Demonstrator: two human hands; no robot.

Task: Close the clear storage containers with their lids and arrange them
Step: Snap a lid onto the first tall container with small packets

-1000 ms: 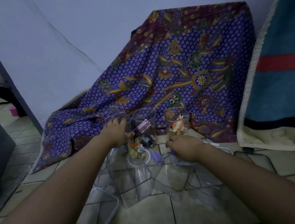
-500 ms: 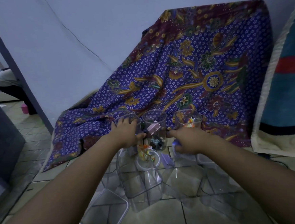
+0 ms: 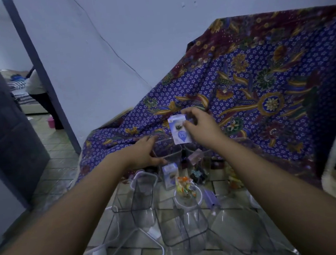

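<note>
Containers of clear plastic stand in a cluster on the tiled floor, between the 2 forearms that reach in from the bottom edge. Nearest the camera lies a clear lid with a pale rim, flat on the tiles and just left of an open, empty container. Behind it another empty container stands open at the left of the cluster. Further in, a round tub holds bright wrappers, and a small box stands just behind it to the left. Past that box a taller container stands upright with no lid on it, and the left hand lies against its left side, fingers spread around the wall; whether they press it is not clear. To the right another jar holds dark items, blurred. The right hand is raised above the cluster, thumb and fingers pinched on a white packet with a blue print. Behind everything a purple patterned cloth drapes over something and runs down to the floor, against a pale wall. At far left an open doorway shows a person standing in the next room.
</note>
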